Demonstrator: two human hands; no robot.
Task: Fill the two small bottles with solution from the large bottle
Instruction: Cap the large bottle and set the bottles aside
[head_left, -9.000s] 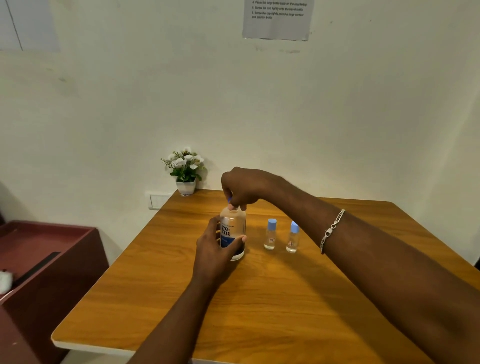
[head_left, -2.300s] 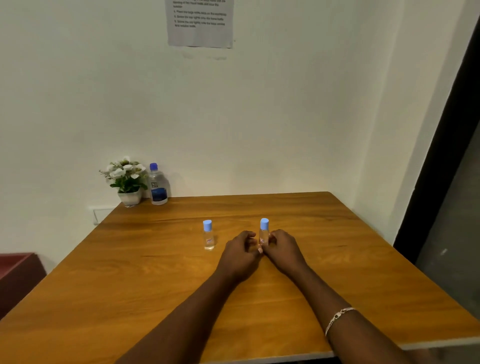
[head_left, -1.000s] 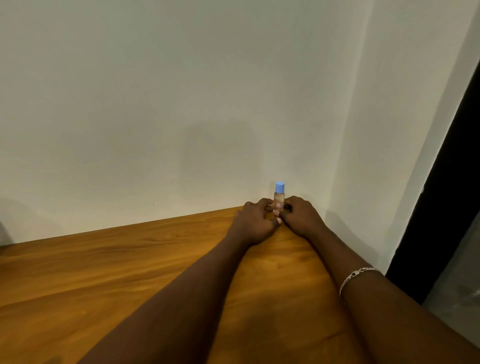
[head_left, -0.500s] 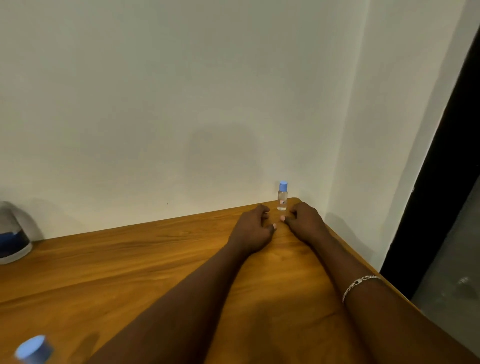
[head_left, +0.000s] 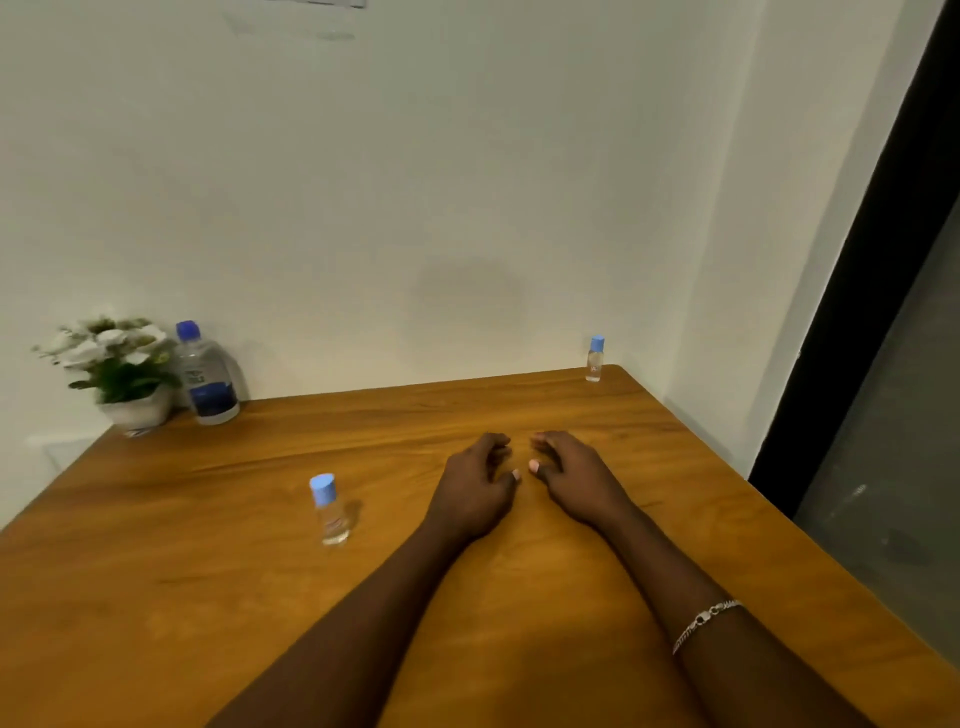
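Withdrawn from the upright, cap-up small bottle (head_left: 595, 358) beyond them, left hand (head_left: 478, 491) and right hand (head_left: 576, 480) rest loosely curled, empty.

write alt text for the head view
The left hand and right hand are side by side over a wooden table, holding nothing. One small bottle stands left of them, a second small bottle at the far right corner; the large bottle beside a potted plant, far left.

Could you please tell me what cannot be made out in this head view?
Head view only:
- Far small bottle: too small to judge its fill level.
- Near small bottle: blurred; level unclear.
- Large bottle: label text blurred.
- Wall notice: cut off by the top edge.
- Left hand, right hand: their undersides hide any contact with the table.
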